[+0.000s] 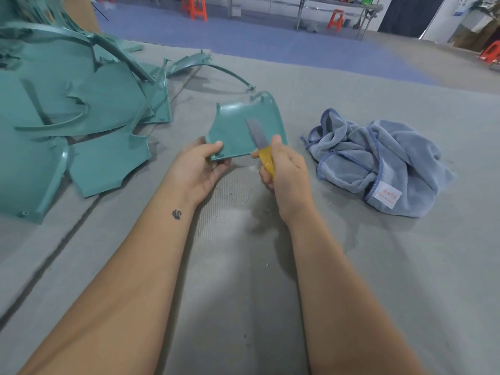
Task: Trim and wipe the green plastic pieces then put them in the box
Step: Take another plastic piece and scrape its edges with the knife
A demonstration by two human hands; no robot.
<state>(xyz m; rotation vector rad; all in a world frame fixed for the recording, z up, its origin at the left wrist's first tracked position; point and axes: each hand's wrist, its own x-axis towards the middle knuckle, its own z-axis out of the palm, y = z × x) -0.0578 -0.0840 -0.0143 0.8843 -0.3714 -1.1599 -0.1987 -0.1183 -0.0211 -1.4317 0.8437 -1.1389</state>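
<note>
My left hand [201,165] grips the near left corner of a small green plastic piece [235,128], thumb on top, and holds it above the grey mat. My right hand [285,171] grips the yellow handle of a knife [259,143]. Its grey blade lies across the face of the piece, pointing away from me. A crumpled blue-grey cloth [378,161] lies on the mat to the right of my right hand.
A pile of large green plastic pieces [78,104] fills the left side, with curved strips [211,67] spreading toward the middle. A brown cardboard surface [81,12] rises behind the pile. Beyond the grey mat [243,266] are a blue floor, orange stools [194,6] and metal tables.
</note>
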